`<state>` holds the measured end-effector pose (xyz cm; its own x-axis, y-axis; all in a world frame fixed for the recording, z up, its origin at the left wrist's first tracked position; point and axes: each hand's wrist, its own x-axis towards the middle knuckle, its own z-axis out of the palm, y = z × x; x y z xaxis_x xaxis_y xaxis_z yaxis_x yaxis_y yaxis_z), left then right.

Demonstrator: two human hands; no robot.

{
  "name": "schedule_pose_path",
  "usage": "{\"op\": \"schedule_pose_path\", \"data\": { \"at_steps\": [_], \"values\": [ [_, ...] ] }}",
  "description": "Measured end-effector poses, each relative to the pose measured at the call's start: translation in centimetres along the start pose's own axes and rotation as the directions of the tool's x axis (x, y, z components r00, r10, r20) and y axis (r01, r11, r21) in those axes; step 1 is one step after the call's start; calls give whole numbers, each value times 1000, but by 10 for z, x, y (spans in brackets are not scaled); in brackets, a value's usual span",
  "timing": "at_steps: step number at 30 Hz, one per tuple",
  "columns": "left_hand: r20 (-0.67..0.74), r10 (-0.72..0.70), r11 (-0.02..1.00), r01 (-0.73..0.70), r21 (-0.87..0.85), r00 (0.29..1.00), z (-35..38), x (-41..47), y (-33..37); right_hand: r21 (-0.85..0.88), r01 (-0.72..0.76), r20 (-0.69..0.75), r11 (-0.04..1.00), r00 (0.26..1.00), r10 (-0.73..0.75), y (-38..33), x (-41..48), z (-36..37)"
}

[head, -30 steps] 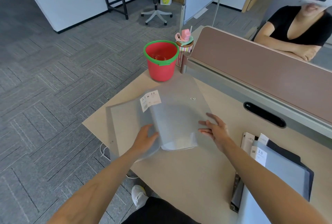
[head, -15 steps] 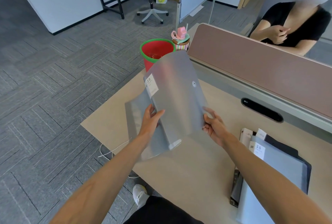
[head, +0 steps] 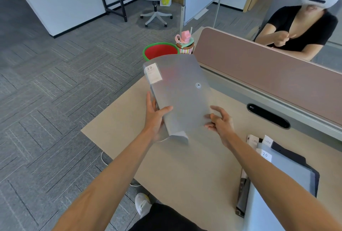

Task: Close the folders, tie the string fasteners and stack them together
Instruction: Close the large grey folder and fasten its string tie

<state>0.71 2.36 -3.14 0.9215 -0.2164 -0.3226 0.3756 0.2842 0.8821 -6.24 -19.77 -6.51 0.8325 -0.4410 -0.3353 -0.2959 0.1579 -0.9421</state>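
While it is held clear of the tabletop point(head: 185, 171), tilted with its labelled spine edge to the left, the grey folder point(head: 177, 90) is gripped along that spine by the left hand point(head: 156, 117), thumb laid on the front cover and fingers point(head: 149, 101) curled behind. The right hand point(head: 220, 121) is at the opposite lower edge with its fingers loosely spread; whether the cover is pinched or only touched cannot be told. The covers appear closed, and the round fastener button point(head: 198, 85) sits on the front face; no string can be made out.

The folder is judged light, thin and somewhat flexible, its frosted plastic probably smooth and apt to slip. A firm hold is best taken at the stiffer spine, leaving the free edge open to the other hand for winding. A stack of other folders point(head: 288, 167) lies at the right of the tabletop.
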Motion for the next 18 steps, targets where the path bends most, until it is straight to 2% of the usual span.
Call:
{"op": "schedule_pose_path", "data": {
  "at_steps": [4, 8, 12, 18],
  "values": [
    [-21, 34, 999, -35, -41, 999, -1, 4, 12, -132, 8, 9, 991, 1000, -7, 7, 4, 6],
    [-34, -11, 996, 8, -86, 999, -10, 7, 14, -295, -106, 32, 950, 992, 120, 23, 9, 5],
    [21, -64, 996, 65, -61, 998, -26, 5, 7, -174, -328, 140, 929, 925, 353, 37, 4, -4],
    [-43, -213, 968, 217, 129, 976, -56, -1, -18, -76, -336, 168, 939, 924, 344, 43, 4, -9]
  ]
}}
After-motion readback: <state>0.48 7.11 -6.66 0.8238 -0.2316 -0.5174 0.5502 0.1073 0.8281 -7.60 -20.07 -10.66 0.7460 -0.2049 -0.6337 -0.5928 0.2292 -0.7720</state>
